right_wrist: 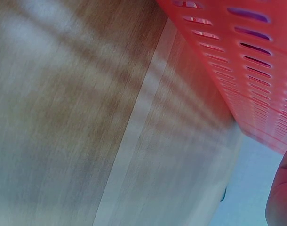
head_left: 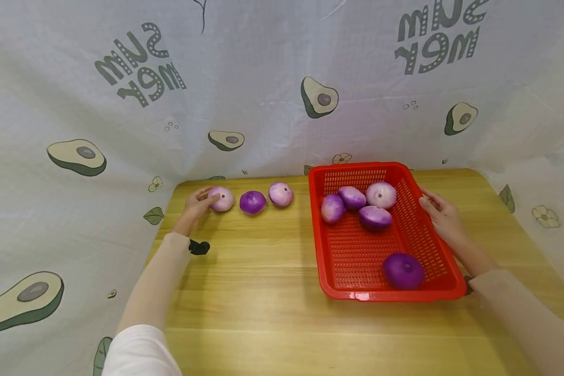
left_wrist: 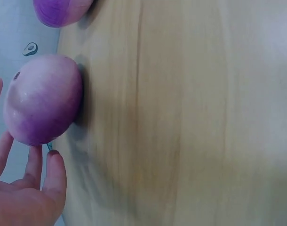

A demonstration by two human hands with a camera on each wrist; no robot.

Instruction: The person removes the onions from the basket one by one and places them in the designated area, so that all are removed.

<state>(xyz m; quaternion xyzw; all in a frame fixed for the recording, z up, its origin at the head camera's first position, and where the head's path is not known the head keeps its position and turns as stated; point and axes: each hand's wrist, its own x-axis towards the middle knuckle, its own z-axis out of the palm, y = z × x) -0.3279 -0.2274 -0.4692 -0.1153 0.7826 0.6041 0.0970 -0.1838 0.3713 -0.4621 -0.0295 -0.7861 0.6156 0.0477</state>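
One pale onion point(head_left: 223, 201): at the left end of a row on the table point(head_left: 263, 292), touched along its left side by the left hand point(head_left: 196, 204).
Left fingers: spread and lightly bent, laid against the onion rather than wrapped around it, so the hold looks loose at best.
Slip at the onion: with contact that light, a lift or a sideways push would probably slide off the smooth skin or set the round body rolling.
Row neighbours: a deep purple onion point(head_left: 253, 202) lies near it, then a purple-and-white onion point(head_left: 281, 195); a shove to the right could knock one into the next.
Far table edge: the row lies close to it, so a nudge away from the person could send an onion over toward the printed cloth point(head_left: 263, 78).
Right hand point(head_left: 445, 216): thumb over the right rim of the red basket point(head_left: 345, 295), fingers on the outside, pinching that side alone.
Basket tilt: a one-sided tug could tip or swing it; whether its base sits fully flat cannot be told.
Basket cluster: four onions point(head_left: 376, 217) bunch toward the far end, and tipping would likely make them roll and bump.
Lone onion point(head_left: 404, 271): dark purple, in the near right corner, well apart from the cluster; bare basket floor beside it gives it the most room to roll if jolted.
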